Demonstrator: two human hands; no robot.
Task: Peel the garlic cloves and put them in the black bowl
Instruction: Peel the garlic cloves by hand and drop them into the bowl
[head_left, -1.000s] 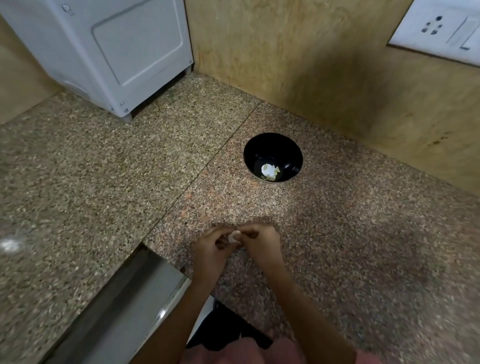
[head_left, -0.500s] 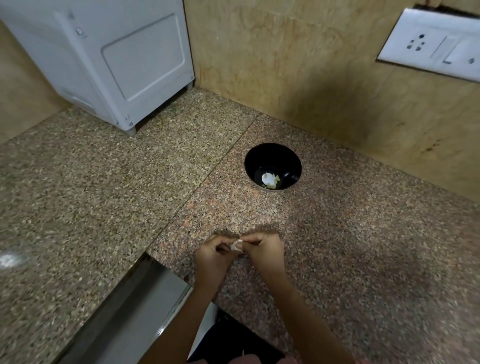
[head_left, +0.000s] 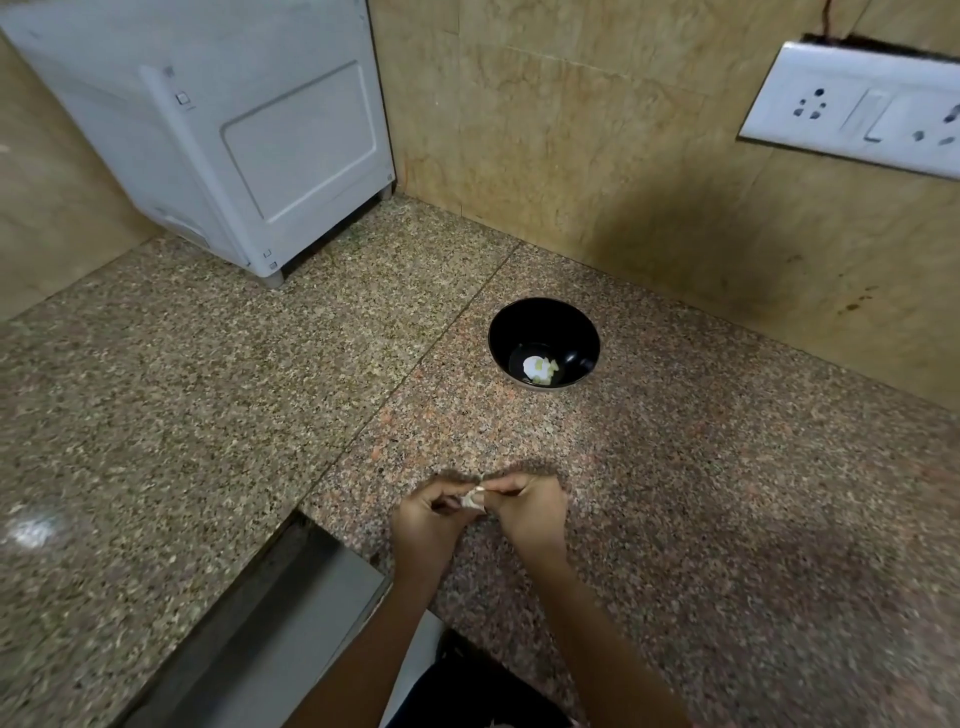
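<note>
Between the earlier frames and the present one, little has moved in the work area. Only the camera view has shifted, so the scene sits lower in the picture. The left hand (head_left: 428, 525) and right hand (head_left: 532, 517) remain together at the near edge of the tabletop (head_left: 675, 493), the same distance in front of the black bowl (head_left: 524, 317).

Current state:
- The garlic clove (head_left: 471, 500) is held between the two hands, just above the tabletop and well apart from the bowl.
- The fingers (head_left: 506, 486) of both hands are curled and pinch the clove from opposite sides. Pale, papery skin shows on it.
- Whether the skin has started to lift cannot be told at this size.
- The bowl stands on the far side and holds pale peeled garlic (head_left: 537, 368) at its bottom.

Meaning for the task: the peeling step appears to be still in progress, and this clove is not ready for transfer. Some of the task appears done, judging by the bowl contents. No further unpeeled cloves are visible on the tabletop.
</note>
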